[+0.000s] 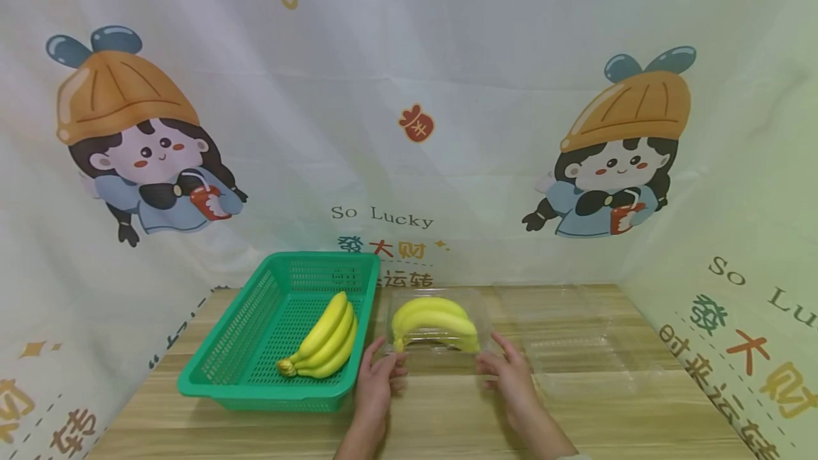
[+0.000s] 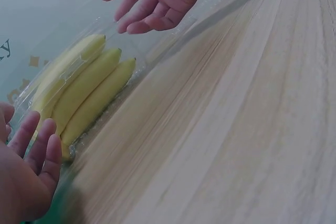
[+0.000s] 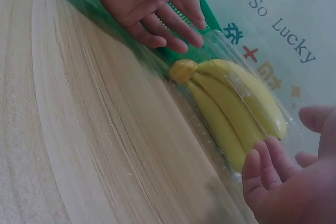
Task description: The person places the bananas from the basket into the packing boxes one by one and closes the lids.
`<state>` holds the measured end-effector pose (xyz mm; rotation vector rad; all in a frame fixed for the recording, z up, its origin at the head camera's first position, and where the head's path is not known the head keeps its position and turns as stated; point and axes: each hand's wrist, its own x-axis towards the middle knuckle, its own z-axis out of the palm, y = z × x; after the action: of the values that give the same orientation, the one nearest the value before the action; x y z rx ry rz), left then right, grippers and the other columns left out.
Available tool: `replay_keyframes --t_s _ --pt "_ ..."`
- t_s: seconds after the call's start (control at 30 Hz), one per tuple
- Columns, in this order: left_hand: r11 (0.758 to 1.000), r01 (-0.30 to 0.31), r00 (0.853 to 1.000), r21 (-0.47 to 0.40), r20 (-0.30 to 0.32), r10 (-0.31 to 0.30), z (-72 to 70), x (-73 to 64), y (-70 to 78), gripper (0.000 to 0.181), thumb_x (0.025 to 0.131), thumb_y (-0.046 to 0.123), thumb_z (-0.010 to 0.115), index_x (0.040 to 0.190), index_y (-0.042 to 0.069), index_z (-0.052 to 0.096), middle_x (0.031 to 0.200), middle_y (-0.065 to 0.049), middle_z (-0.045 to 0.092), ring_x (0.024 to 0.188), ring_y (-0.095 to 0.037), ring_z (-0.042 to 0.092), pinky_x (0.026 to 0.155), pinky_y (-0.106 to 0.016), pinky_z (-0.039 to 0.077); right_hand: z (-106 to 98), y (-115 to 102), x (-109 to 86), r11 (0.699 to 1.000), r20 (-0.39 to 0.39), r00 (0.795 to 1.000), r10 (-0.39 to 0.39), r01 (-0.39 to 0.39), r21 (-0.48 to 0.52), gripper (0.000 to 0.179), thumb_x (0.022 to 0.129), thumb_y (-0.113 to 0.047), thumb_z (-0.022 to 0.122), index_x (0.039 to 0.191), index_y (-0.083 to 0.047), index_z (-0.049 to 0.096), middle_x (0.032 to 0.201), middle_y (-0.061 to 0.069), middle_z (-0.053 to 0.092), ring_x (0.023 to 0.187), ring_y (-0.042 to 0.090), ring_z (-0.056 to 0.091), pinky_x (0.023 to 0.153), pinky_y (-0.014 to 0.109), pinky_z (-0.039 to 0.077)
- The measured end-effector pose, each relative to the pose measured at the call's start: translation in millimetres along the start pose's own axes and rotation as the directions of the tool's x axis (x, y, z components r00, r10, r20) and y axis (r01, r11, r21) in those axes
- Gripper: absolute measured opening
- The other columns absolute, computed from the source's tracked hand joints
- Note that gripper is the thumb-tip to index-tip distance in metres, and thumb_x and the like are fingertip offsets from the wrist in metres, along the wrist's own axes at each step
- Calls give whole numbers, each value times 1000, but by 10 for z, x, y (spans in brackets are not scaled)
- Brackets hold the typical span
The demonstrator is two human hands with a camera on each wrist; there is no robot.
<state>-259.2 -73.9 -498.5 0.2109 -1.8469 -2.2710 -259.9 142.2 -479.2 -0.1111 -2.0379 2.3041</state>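
Note:
A bunch of yellow bananas (image 1: 437, 313) lies inside a clear plastic box (image 1: 483, 309) in the middle of the table. Clear plastic also passes over the fruit. At the box's near left corner is my left hand (image 1: 377, 383), its fingers loosely bent and holding nothing. My right hand (image 1: 515, 380) is at the near right corner, likewise relaxed around no object. Both wrist views show the palms facing the box from either side, fingers spread a little. Whether any fingertip touches the plastic, I cannot tell.
Left of the box stands a green plastic basket (image 1: 211, 369) with another banana bunch (image 1: 327, 343) in it. More clear plastic packaging (image 1: 578, 357) lies on the right of the wooden table (image 1: 447, 417). A printed curtain (image 1: 486, 183) hangs behind and at the sides.

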Motion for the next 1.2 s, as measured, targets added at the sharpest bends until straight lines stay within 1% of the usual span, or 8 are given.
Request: replay_keyframes --t_s 0.23,0.5,0.67,0.8,0.93,1.03,1.1,1.2 --pt "1000 -17 1000 -13 -8 17 29 -14 5 51 96 11 55 144 3 39 113 -21 65 85 -20 65 71 -34 55 13 20 -22 999 52 998 -31 31 -11 66 93 -16 62 149 -1 30 117 24 59 103 34 60 79 41 54" --pt "997 -67 996 -47 52 70 71 -107 62 49 99 9 52 144 1 38 121 -24 60 89 -23 64 72 -36 56 26 -33 -79 996 36 998 -57 60 -61 60 95 -12 60 148 -2 35 126 27 54 105 36 58 81 42 53" --pt "994 -96 991 -44 86 99 106 -138 114 49 98 7 53 144 2 39 124 -23 58 89 -22 64 71 -36 56 26 -91 -102 980 32 990 -136 139 -142 60 95 -11 60 148 -4 35 125 24 55 108 35 58 82 41 52" --pt "990 -137 984 -16 114 138 139 -161 183 49 96 6 56 142 2 42 126 -24 57 92 -27 62 71 -34 55 22 -126 -118 946 44 974 -220 225 -232 59 95 -13 62 148 -6 37 126 20 56 110 30 56 85 37 50" --pt "979 -203 965 9 171 198 154 -182 244 46 95 5 57 140 0 45 129 -25 53 95 -25 61 73 -35 55 16 -134 -134 880 63 939 -339 340 -332 59 92 -12 65 145 -4 41 124 17 58 110 30 55 84 32 48" --pt "967 -249 950 48 208 234 154 -194 274 46 96 8 58 140 0 45 132 -25 50 100 -28 60 77 -40 55 12 -129 -147 798 90 893 -442 437 -416 59 89 -11 70 142 -2 45 122 15 59 109 31 56 82 36 50" --pt "958 -272 944 90 220 247 150 -211 296 47 96 11 59 141 3 45 134 -23 49 104 -32 59 80 -42 55 7 -125 -159 717 119 848 -516 504 -481 60 86 -10 72 140 -2 47 122 14 60 108 32 57 82 42 51" --pt "936 -310 935 165 234 268 137 -243 320 48 96 15 61 141 10 47 136 -19 49 110 -36 57 83 -37 54 -6 -116 -174 568 182 767 -616 592 -572 62 82 -11 77 139 -4 50 125 14 59 111 32 55 87 51 49"
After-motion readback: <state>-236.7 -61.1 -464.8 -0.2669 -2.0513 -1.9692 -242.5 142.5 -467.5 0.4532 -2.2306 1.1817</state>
